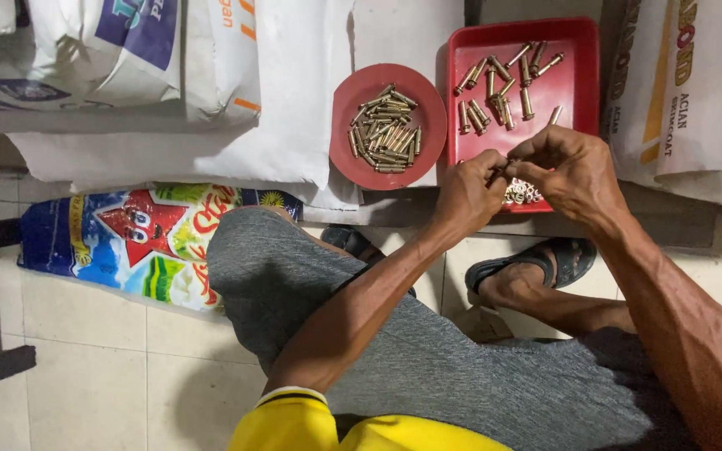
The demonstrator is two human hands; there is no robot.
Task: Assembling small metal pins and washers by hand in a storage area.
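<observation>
My left hand (467, 194) and my right hand (568, 169) meet over the near edge of a red rectangular tray (582, 67). Together they pinch one small brass-coloured bolt (497, 173) between the fingertips. Several loose bolts (495, 92) lie in the tray, and a small heap of pale washers or nuts (524, 194) sits just under my right hand. To the left of the tray a round red dish (353, 100) holds a pile of similar bolts (386, 129).
The tray and dish rest on white sacks (286, 100); more printed sacks stand left and right. A colourful bag (139, 238) lies on the tiled floor (85, 359). My grey-shorted knees and sandalled feet (536, 267) fill the lower frame.
</observation>
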